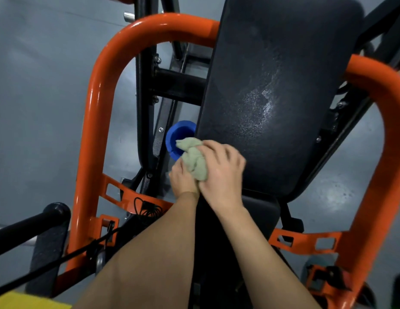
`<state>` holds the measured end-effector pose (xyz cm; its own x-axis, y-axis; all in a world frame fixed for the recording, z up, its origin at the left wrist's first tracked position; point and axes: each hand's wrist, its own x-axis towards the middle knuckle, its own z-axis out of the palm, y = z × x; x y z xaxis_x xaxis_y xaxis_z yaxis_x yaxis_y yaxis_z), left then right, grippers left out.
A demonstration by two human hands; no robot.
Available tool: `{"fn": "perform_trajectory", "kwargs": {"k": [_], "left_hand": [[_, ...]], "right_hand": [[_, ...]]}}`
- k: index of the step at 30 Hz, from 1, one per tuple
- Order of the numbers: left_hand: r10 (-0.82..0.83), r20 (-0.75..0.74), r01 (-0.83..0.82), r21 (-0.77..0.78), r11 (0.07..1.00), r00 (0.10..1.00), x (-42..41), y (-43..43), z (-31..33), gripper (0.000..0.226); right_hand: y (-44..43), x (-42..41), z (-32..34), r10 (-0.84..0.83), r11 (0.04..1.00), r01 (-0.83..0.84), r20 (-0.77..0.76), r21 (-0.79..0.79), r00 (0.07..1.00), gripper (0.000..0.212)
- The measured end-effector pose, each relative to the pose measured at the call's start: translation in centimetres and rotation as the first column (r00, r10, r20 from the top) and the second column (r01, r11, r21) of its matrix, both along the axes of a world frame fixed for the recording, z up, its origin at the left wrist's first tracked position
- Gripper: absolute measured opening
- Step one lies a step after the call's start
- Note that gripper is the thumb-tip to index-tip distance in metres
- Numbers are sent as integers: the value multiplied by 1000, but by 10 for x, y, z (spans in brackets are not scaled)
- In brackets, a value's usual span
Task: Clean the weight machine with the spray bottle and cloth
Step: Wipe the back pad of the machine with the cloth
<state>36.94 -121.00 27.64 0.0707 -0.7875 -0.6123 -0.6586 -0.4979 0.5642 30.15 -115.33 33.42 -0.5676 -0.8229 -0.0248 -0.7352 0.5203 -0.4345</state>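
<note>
Down at the near left corner of the bench (272, 63), both hands meet on a bunched, pale green cloth (194, 162). The right hand (223, 175) lies over the cloth from the right with its fingers curled onto it, gripping it; the fingers are blurred. The left hand (183, 182) sits just left of it, touching the cloth from below. Its fingers are hidden under the cloth, so I cannot tell whether they are clamped on anything. The cloth overlaps the bench's left edge and sticks out past both hands.

Just beyond the cloth, beside the bench's left edge, shows a blue cylinder (175, 132) with a hollow end. Whether it is the spray bottle cannot be told, nor whether a hand holds it.

The bench is a long black pad of the machine (143, 90), tilted across the view. A wet patch (261, 103) glistens near its middle, well beyond the hands. An orange frame (98, 108) curves around the bench on both sides, passing behind its far end. Below the bench's near edge a second black pad (261, 210) is partly covered by the forearms. A black bar (27, 226) and a thin cable (60, 262) cross the lower left, over a grey floor (38, 85).
</note>
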Motion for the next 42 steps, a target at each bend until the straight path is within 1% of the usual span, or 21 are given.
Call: {"fn": "perform_trajectory", "kwargs": {"k": [2, 5, 7, 8, 10, 12, 14, 15, 17, 20, 23, 25, 27, 28, 30, 32, 33, 35, 38, 40, 42], "left_hand": [[51, -51, -50, 26, 998, 997, 0, 1, 2, 48], [72, -54, -70, 37, 997, 996, -1, 0, 8, 51], [73, -55, -70, 51, 996, 996, 0, 1, 8, 50], [74, -55, -71, 49, 996, 996, 0, 1, 9, 49], [70, -54, -68, 41, 997, 996, 0, 0, 8, 49], [65, -49, -63, 32, 997, 997, -1, 2, 8, 47], [28, -25, -28, 14, 1000, 999, 0, 1, 7, 42], [-34, 14, 34, -1, 999, 999, 2, 1, 4, 36], [-134, 62, 135, -7, 991, 989, 7, 1, -3, 24], [-144, 95, 147, -23, 989, 985, 9, 3, -11, 16], [-116, 80, 119, -42, 992, 990, 5, 1, -6, 20], [-14, 7, 14, -26, 1000, 1000, 3, 1, 0, 31], [41, -21, -41, 2, 999, 999, 1, 1, 4, 42], [30, -11, -30, 5, 1000, 999, 0, 2, 6, 44], [14, 3, -14, -4, 1000, 1000, -1, 2, 7, 45], [-4, 32, 5, -17, 1000, 999, -1, 3, 7, 45], [-9, 44, 9, -15, 1000, 999, -1, 3, 6, 45], [-3, 65, 4, -21, 1000, 998, -1, 4, 5, 45], [35, 56, -34, -27, 999, 998, 0, 5, 5, 45], [47, 49, -47, -9, 999, 998, 1, 5, 2, 44], [42, 40, -42, -1, 999, 998, 2, 5, 0, 37]], "right_hand": [[25, -17, 0, -201, 979, 200, -24, -42, 979, 63], [56, -41, -1, -463, 884, 460, -27, -83, 886, 51], [66, -50, -1, -559, 826, 553, -33, -105, 829, 43], [68, -52, -1, -575, 814, 568, -33, -124, 817, 41], [67, -51, -1, -552, 827, 541, -42, -156, 833, 40], [59, -44, -1, -479, 868, 470, -21, -159, 878, 48], [39, -23, -3, -336, 936, 333, 0, -116, 942, 60], [28, -8, -4, -236, 967, 238, 23, -94, 971, 63], [11, 19, -7, -77, 993, 85, 93, -84, 993, 59], [4, 26, -13, -46, 991, 66, 168, -118, 985, 58], [19, 12, -12, -3, 993, 20, 146, -114, 989, 62], [35, 0, -8, -68, 993, 76, 82, -94, 994, 63], [58, -17, -7, -215, 973, 217, 39, -81, 976, 61], [70, -27, -8, -316, 944, 317, 28, -88, 948, 59], [94, -45, -9, -518, 844, 517, 35, -140, 855, 58], [113, -53, -9, -629, 760, 618, 16, -201, 778, 62], [119, -54, -10, -642, 746, 625, 4, -227, 767, 66], [118, -57, -13, -591, 765, 579, 47, -282, 805, 66], [84, -50, -19, -405, 845, 439, 171, -304, 898, 54], [50, -34, -18, -234, 920, 283, 198, -271, 952, 49], [21, -18, -13, -66, 969, 112, 206, -220, 976, 53]]}}
